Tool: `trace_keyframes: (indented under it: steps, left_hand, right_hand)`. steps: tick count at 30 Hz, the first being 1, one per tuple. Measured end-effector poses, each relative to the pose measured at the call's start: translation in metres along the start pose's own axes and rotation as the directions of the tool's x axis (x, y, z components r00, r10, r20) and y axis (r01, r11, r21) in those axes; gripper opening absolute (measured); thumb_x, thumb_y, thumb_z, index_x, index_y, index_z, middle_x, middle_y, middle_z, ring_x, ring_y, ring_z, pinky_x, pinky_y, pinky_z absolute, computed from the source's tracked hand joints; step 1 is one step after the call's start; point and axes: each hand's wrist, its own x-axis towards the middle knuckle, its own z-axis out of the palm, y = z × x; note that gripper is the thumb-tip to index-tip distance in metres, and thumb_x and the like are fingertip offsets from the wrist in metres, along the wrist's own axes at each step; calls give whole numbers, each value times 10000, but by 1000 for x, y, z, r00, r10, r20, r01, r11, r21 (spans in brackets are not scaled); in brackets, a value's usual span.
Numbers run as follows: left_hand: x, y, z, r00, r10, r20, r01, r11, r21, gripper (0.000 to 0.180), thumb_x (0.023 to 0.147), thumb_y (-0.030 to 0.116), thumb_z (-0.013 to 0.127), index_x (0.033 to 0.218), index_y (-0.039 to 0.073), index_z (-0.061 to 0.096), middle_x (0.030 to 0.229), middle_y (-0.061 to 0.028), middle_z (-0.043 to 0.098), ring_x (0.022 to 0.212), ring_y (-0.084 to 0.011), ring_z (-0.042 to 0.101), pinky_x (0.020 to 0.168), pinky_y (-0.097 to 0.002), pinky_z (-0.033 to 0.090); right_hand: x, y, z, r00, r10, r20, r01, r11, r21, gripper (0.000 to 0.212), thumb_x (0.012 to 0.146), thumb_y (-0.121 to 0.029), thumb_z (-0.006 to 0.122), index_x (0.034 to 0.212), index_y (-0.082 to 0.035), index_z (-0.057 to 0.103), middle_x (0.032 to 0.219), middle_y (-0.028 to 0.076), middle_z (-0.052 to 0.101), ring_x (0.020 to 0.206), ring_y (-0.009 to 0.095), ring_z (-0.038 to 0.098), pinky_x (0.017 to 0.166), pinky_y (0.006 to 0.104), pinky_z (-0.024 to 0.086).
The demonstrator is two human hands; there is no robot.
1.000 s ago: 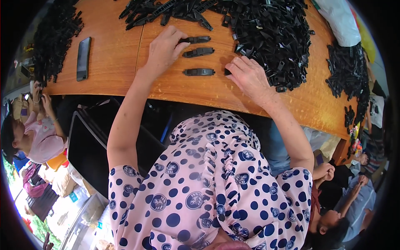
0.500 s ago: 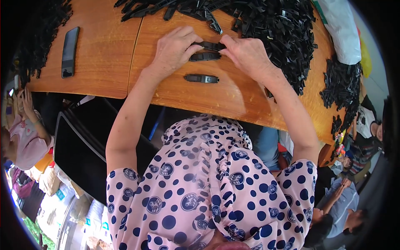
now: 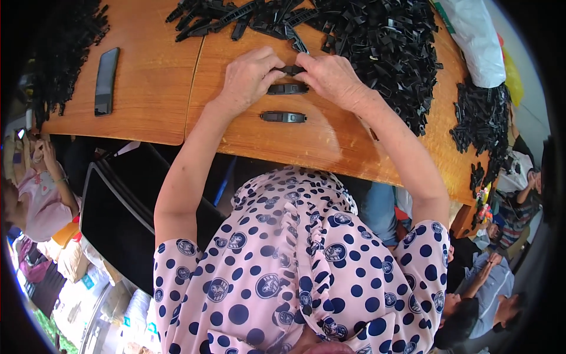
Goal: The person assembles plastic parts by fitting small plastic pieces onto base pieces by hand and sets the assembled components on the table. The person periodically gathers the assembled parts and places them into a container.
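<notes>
My left hand [image 3: 250, 76] and my right hand [image 3: 336, 79] are closed in a pinch on the two ends of a small black plastic part [image 3: 291, 70], held level over the wooden table. The fingers hide both its ends. Just below, a long narrow black plastic piece [image 3: 288, 89] lies flat on the wood, close to the fingertips. Closer to the table's front edge rests a similar black piece [image 3: 283, 117], parallel to it.
A big heap of black plastic parts [image 3: 383, 65] covers the table's right rear, with longer black strips [image 3: 236, 15] beside it. A phone [image 3: 107, 81] lies at left, near another black pile [image 3: 59, 59]. White bag [image 3: 474, 44] at far right. Other people sit on both sides.
My hands have drawn closer together, the right one shifting left, so less of the held part shows between them. The whole view has shifted slightly; the two lying pieces stay put on the table.
</notes>
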Motion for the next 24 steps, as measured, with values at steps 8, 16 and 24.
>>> trace_keyframes:
  steps: [8,16,24]
  left_hand:
    - [19,17,-16,993,-83,88,73,991,108,222,867,182,701,1079,120,690,1013,-28,613,1001,-249,610,802,-368,523]
    - [74,20,0,888,421,188,-456,747,483,255,755,4,656,1002,57,626,1044,-53,607,981,-243,599,789,-347,544]
    - [23,36,-29,954,-53,296,-37,956,292,232,896,87,647,1117,90,580,1020,-91,607,1006,-302,591,828,-415,513]
  right_hand:
    - [6,40,-25,979,-162,-123,100,911,-401,226,810,-123,711,1027,-73,670,1118,60,649,1040,236,633,826,355,555]
    - [13,55,-5,960,-229,-163,98,816,-570,222,839,-91,628,1053,-64,680,1045,68,663,992,220,663,846,336,539]
    - [25,65,-3,913,-184,-365,129,977,-169,126,949,-129,586,1041,-52,623,948,97,627,924,280,642,832,349,536]
